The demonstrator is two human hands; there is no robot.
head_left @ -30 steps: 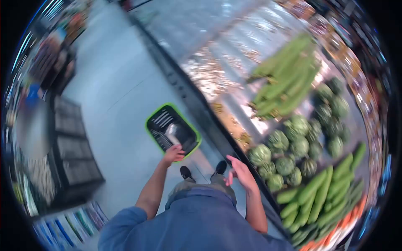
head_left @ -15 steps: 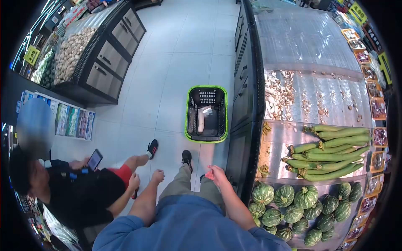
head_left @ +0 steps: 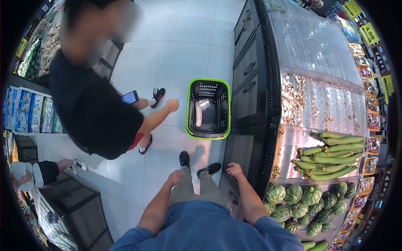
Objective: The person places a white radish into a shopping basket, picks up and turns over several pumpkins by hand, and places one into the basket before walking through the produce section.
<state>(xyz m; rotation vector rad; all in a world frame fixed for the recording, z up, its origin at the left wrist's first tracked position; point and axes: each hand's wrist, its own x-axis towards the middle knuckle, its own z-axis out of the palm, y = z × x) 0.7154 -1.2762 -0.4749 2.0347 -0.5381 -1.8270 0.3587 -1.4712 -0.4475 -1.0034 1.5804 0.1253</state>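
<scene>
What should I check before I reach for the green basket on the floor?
1. Free left hand: ok, empty.
2. Free right hand: ok, empty, near the counter.
3. Upright basket on the floor: ok.
4. Clear space beside it: not ok, another person's hand is close to its rim.
5. Contents settled: ok, a long white vegetable lies inside.
6. Weight of the load: cannot tell.

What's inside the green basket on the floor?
Inside the green basket lies a long white vegetable, and next to it a pale, crumpled wrapper or bag. The basket's black bottom shows around them. Whatever may lie under the wrapper is hidden.
</scene>
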